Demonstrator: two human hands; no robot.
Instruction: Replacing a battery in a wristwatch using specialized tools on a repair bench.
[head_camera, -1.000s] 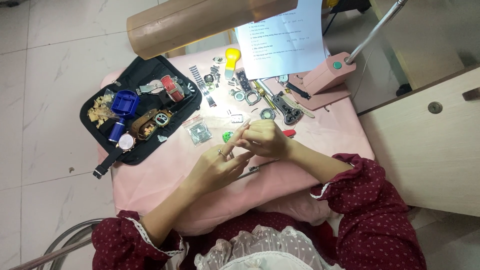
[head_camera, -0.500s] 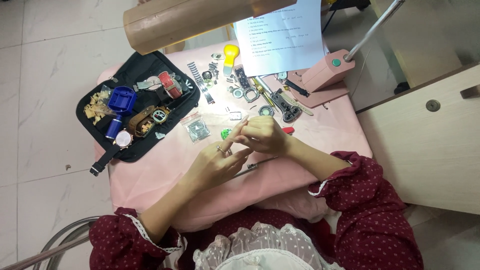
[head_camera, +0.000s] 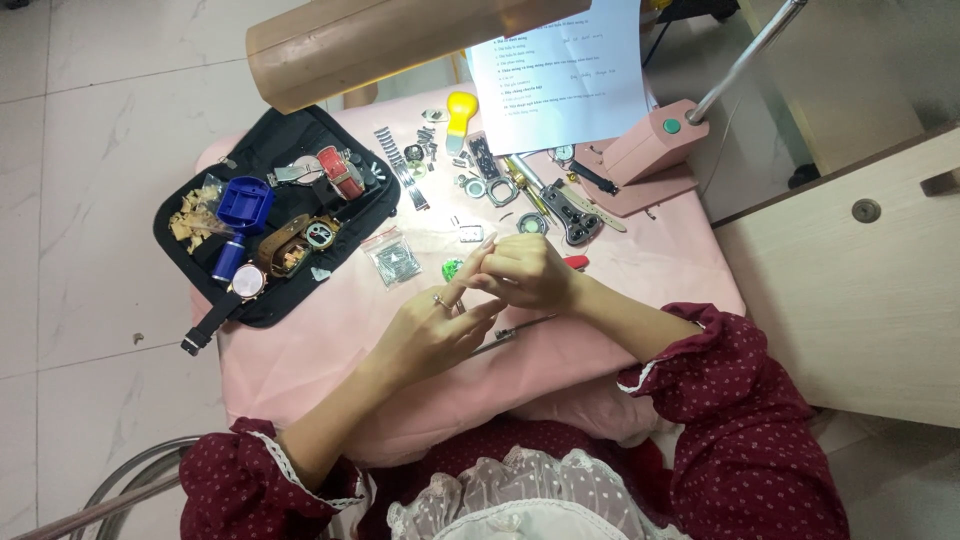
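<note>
My two hands meet over the middle of a pink cloth-covered table (head_camera: 300, 360). My right hand (head_camera: 527, 272) is curled, its fingertips pinched together at the far side; whatever they hold is hidden. My left hand (head_camera: 435, 328), with a ring on one finger, reaches up so that its fingertips touch the right hand's fingers. A small green piece (head_camera: 451, 268) shows just beside those fingertips. A thin metal tool (head_camera: 520, 327) sticks out from under the hands toward the right; I cannot tell whether a hand grips it.
A black open pouch (head_camera: 285, 150) at the left holds watches, straps and a blue tool (head_camera: 244, 204). Small watch parts, a metal bracelet (head_camera: 400, 170), a yellow-handled tool (head_camera: 461, 108) and a little plastic bag (head_camera: 394, 258) lie beyond the hands. A pink lamp base (head_camera: 650, 145), a paper sheet (head_camera: 560, 70) and a wooden cabinet (head_camera: 850, 280) stand at the right.
The hands stay together in the same spot, with only slight finger movement. The camera view has shifted a little.
</note>
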